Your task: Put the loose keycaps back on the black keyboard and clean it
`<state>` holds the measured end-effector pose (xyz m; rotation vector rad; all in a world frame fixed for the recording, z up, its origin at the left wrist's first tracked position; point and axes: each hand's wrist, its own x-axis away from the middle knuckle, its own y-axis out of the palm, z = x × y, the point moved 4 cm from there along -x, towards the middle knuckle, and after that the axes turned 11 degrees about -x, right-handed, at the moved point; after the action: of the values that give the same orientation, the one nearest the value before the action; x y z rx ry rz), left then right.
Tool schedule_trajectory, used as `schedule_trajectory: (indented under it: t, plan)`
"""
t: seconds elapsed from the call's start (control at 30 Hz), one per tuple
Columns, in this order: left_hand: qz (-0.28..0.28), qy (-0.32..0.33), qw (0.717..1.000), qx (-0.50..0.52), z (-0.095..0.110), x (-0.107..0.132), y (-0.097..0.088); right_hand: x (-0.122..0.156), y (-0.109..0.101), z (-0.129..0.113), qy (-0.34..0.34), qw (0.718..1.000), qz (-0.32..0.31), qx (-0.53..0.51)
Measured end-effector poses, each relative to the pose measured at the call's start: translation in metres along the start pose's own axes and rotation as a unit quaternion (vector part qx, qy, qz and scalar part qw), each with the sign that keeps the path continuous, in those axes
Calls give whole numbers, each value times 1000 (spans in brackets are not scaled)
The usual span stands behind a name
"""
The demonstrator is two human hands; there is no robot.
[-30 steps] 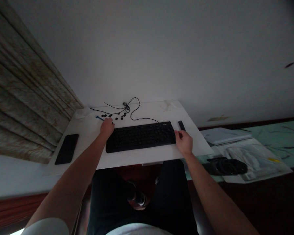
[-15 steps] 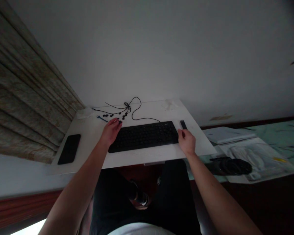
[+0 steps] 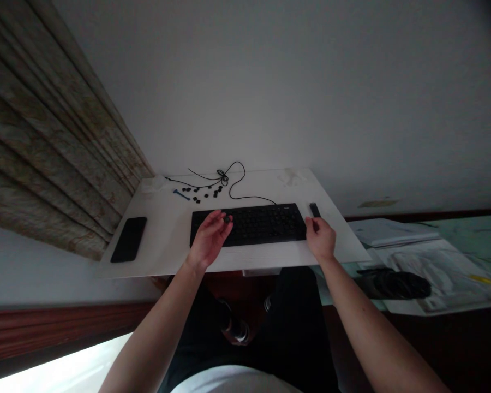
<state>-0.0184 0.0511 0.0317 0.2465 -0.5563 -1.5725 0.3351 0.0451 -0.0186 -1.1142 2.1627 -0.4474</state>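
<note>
A black keyboard [image 3: 265, 224] lies on the white table, its cable running back from the far edge. My left hand [image 3: 209, 236] is raised over its left part, with thumb and fingers pinched on a small black keycap [image 3: 228, 219]. At the right end, my right hand [image 3: 321, 238] is closed against the keyboard's side edge, fingers curled. Just beyond those fingers is a small dark oblong object [image 3: 314, 209], partly hidden by the hand. Several loose keycaps [image 3: 207, 195] are scattered behind the keyboard, near a thin blue tool [image 3: 181, 195].
A black phone [image 3: 129, 240] lies at the left of the white table [image 3: 163, 245]. The tied black cable [image 3: 222, 177] curls near the wall. A patterned curtain [image 3: 65, 131] hangs at left. Right of the table are a white box [image 3: 393, 232] and a black bundle [image 3: 395, 284].
My left hand has moved from the loose keycaps toward me and over the keyboard, carrying a keycap. My right hand stays at the keyboard's right end. The view has shifted slightly.
</note>
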Motion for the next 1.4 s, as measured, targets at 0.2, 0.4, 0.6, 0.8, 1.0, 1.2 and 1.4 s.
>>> schedule_trajectory:
  t: [0.2,0.4,0.6,0.8,1.0,1.2,1.4]
  plan:
    - [-22,-22,999,-9,-9,11,6,29,15,-69,-32,988,-80,-130]
    - [-43,-14,998,-51,-23,22,16,74,44,-159,-94,906,-297,-287]
    - [-21,3,991,-131,-37,29,13,89,51,-163,-116,903,-312,-271]
    - [-45,12,973,-226,-46,34,12,94,51,-137,-19,913,-283,-291]
    - [46,184,876,-444,-25,20,-22,68,25,-78,177,890,-172,-382]
    - [134,347,692,-619,7,0,-77,22,-3,-13,290,868,-99,-391]
    - [159,344,672,-636,5,-10,-98,-8,1,8,310,874,-163,-337]
